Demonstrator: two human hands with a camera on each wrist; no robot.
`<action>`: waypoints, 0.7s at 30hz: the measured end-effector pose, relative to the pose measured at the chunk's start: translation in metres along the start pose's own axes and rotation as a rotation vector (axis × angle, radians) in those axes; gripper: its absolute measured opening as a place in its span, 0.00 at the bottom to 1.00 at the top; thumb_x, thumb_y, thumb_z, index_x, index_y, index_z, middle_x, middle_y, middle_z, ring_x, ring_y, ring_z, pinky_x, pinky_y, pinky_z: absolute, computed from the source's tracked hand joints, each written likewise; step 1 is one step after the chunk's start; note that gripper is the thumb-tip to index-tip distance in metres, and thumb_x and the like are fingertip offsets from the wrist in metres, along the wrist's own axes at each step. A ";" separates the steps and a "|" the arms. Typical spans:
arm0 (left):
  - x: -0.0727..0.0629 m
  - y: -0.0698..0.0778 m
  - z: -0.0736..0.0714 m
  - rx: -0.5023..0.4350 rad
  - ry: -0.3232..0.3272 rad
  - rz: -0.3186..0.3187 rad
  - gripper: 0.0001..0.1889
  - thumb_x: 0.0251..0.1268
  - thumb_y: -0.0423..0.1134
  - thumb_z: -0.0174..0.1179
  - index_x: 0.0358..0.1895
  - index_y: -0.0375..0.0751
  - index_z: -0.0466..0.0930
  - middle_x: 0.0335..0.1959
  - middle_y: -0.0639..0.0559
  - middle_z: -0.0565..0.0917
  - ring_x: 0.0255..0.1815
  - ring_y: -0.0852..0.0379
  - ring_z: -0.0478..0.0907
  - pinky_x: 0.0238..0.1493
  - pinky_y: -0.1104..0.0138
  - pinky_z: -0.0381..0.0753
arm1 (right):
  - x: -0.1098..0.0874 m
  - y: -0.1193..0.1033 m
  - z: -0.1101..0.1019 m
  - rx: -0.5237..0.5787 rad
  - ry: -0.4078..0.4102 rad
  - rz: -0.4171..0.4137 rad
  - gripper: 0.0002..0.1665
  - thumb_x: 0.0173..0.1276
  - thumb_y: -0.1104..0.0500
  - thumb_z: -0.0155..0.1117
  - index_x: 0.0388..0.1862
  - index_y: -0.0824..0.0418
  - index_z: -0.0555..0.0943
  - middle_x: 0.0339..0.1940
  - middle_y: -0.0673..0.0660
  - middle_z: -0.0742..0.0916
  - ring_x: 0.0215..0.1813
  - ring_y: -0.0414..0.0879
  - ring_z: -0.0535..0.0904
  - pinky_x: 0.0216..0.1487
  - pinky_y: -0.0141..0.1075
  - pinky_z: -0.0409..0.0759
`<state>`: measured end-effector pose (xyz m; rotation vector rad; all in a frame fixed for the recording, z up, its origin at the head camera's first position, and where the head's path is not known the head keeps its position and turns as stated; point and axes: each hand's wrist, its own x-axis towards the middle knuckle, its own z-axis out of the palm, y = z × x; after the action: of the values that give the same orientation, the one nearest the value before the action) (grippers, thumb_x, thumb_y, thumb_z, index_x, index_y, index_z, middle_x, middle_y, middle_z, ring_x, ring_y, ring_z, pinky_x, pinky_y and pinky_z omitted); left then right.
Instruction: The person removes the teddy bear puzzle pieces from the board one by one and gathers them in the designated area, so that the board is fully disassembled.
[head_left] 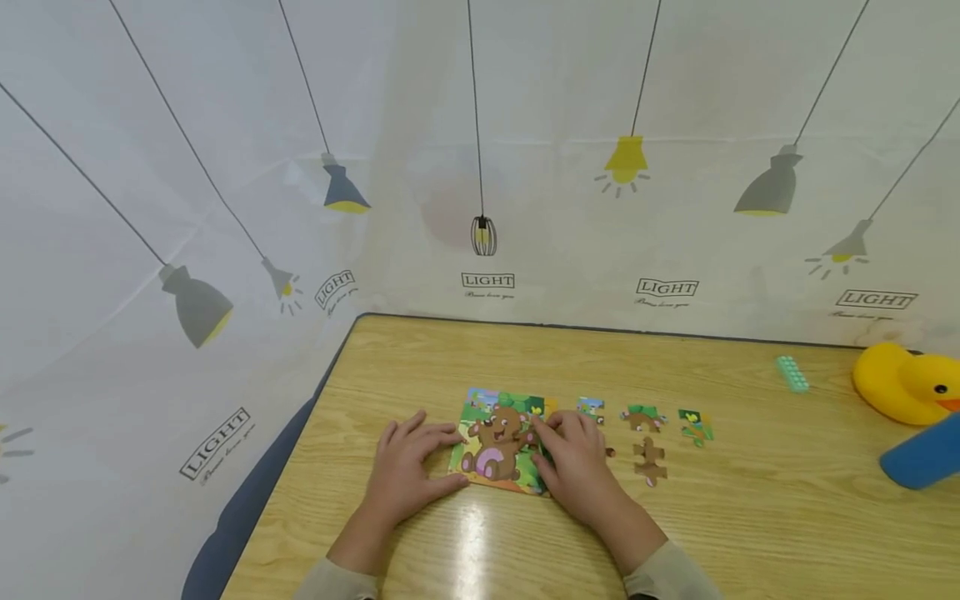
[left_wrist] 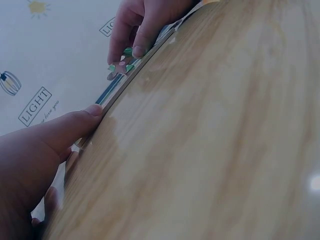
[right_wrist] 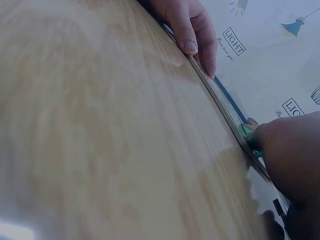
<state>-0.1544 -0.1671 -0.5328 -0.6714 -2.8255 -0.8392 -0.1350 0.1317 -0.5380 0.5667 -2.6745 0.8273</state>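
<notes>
Here's the puzzle, a bear picture flat on the worktop between two hands, and the writing comes from the wall behind: "LIGHT", again and again, in framed labels beneath printed lamps. Under each runs a line of script, tiny and slanted; "love you" just about reads, the opening word doesn't come clear. Down to the hands: the left hand lies with fingers apart and relaxed, thumb and fingertips at the puzzle's left edge. Over on the other side, the right hand covers part of the puzzle's right edge, and the left wrist view gives it away: thumb and finger pinch a small piece, green and pinkish, most of its print too small to make out. Right of that hand sit loose pieces, one of them brown, and a couple are partly hidden behind the fingers. Far right, a yellow duck is cut off by the frame, and so is a blue object just below it, too cropped to identify. A green block lies near the duck.
</notes>
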 end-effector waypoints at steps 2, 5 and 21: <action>0.000 -0.001 0.000 -0.001 0.002 -0.001 0.29 0.52 0.63 0.80 0.58 0.60 0.89 0.66 0.59 0.85 0.79 0.37 0.67 0.76 0.27 0.50 | 0.000 0.000 0.000 0.007 0.001 0.009 0.32 0.68 0.63 0.79 0.70 0.67 0.81 0.55 0.59 0.77 0.61 0.64 0.67 0.62 0.63 0.64; 0.001 -0.002 0.002 0.001 0.001 -0.001 0.29 0.52 0.63 0.80 0.58 0.61 0.89 0.66 0.60 0.85 0.79 0.37 0.66 0.76 0.27 0.50 | 0.000 0.000 0.001 -0.006 -0.004 0.019 0.31 0.69 0.62 0.78 0.70 0.68 0.82 0.54 0.59 0.77 0.61 0.63 0.67 0.62 0.62 0.65; 0.001 -0.003 0.003 0.001 -0.012 -0.008 0.30 0.52 0.64 0.80 0.59 0.61 0.89 0.67 0.61 0.84 0.80 0.38 0.65 0.77 0.28 0.49 | 0.001 0.004 -0.003 -0.139 -0.041 -0.010 0.29 0.72 0.56 0.76 0.69 0.61 0.83 0.51 0.56 0.82 0.60 0.60 0.74 0.62 0.62 0.71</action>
<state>-0.1570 -0.1675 -0.5369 -0.6670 -2.8406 -0.8385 -0.1369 0.1367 -0.5370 0.5689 -2.7373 0.6278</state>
